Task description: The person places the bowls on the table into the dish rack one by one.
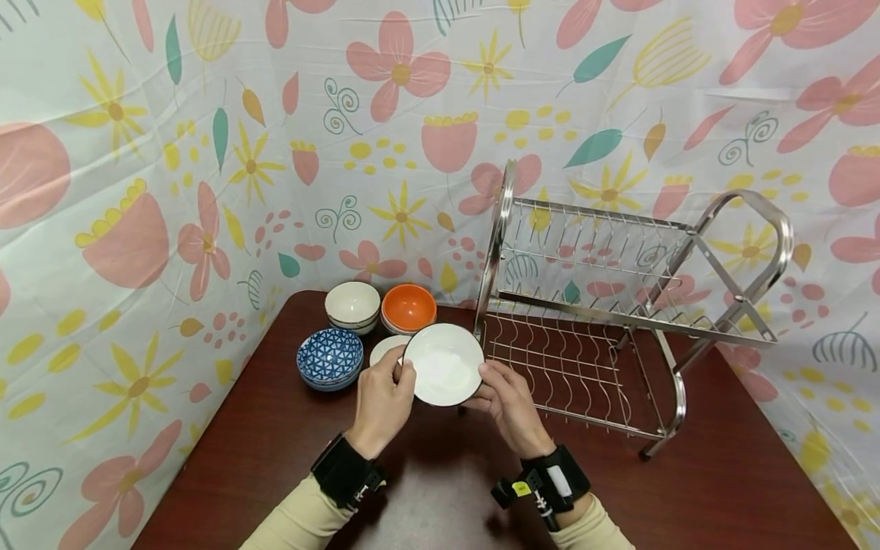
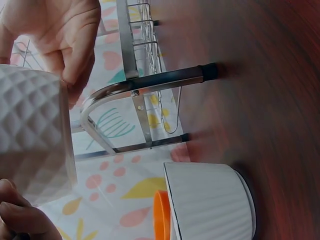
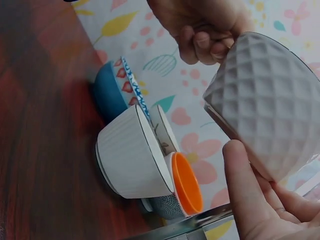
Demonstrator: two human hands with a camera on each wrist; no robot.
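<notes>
Bowls crowd the far left of the dark wooden table [image 1: 426, 489]: a blue patterned stack [image 1: 330, 357], a ribbed white one [image 1: 352, 305] and an orange one [image 1: 409, 308]. Above them, the left hand [image 1: 382, 403] and right hand [image 1: 510, 403] both clamp curled fingers on the rim of a white quilted bowl [image 1: 444, 363], lifted and tilted toward the person. Just right stands a steel two-tier dish rack [image 1: 605, 321], its lower tier beside the bowl.
</notes>
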